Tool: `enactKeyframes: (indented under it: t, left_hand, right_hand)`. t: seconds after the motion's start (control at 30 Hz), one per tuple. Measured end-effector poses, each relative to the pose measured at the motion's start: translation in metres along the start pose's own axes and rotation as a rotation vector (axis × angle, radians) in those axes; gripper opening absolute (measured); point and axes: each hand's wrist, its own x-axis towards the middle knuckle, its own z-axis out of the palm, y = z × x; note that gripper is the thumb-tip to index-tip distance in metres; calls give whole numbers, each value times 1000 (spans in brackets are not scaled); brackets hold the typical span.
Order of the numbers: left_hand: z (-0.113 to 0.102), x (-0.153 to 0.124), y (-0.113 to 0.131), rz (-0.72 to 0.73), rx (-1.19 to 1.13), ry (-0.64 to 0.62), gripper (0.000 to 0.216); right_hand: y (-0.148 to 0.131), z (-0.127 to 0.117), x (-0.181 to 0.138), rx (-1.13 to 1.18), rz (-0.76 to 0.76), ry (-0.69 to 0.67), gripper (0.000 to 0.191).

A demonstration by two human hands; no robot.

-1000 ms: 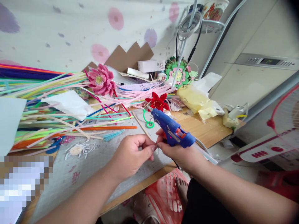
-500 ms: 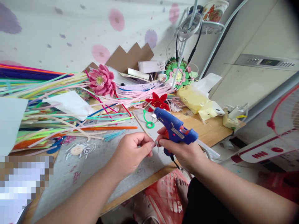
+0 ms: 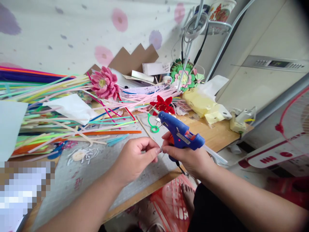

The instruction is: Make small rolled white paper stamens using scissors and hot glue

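Observation:
A blue hot glue gun [image 3: 182,130] is in my right hand [image 3: 190,156], its nozzle aimed to the upper left and a clear glue stick [image 3: 214,155] poking out of its back. My left hand [image 3: 140,156] is closed in a pinch, its thumb and fingertips meeting those of my right hand. Something small and thin sits at the meeting fingertips, too small to make out. Just beyond the nozzle lies a red felt-like flower [image 3: 162,105]. A green pipe cleaner curl [image 3: 154,129] is below the nozzle. On the mat rests a white bundle of short strands [image 3: 78,155].
Bundles of coloured pipe cleaners [image 3: 48,125] cover the left and back of the table. A pink flower [image 3: 105,83] stands among them. At the right are a yellow package [image 3: 200,104] and a power strip [image 3: 238,122]. The grey cutting mat [image 3: 96,183] reaches the table's front edge.
Almost nothing differs. Both hands stay together at the fingertips, and the glue gun keeps its place apart from a very slight shift of the whole view.

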Motion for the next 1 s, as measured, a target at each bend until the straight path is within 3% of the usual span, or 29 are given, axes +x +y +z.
enactKeyframes:
  t: [0.1, 0.2, 0.33, 0.47, 0.67, 1.0]
  left_hand:
    - [-1, 1, -3, 19, -21, 3, 15]
    - [-3, 2, -6, 7, 5, 101, 19]
    - [-7, 3, -10, -21, 110, 330, 24]
    - [-8, 3, -9, 36, 164, 434, 22]
    - [-6, 1, -8, 154, 218, 452, 14]
    - [-6, 1, -11, 312, 232, 464, 13]
  right_hand:
    - [-3, -5, 0, 6, 6, -18, 27]
    - [-8, -16, -5, -81, -36, 27, 27]
    - [-12, -33, -20, -378, -142, -36, 20]
    - [-15, -38, -29, -647, -284, -151, 14]
    - [-15, -33, -28, -743, -364, -210, 9]
    - [-16, -34, -26, -735, -356, -203, 8]
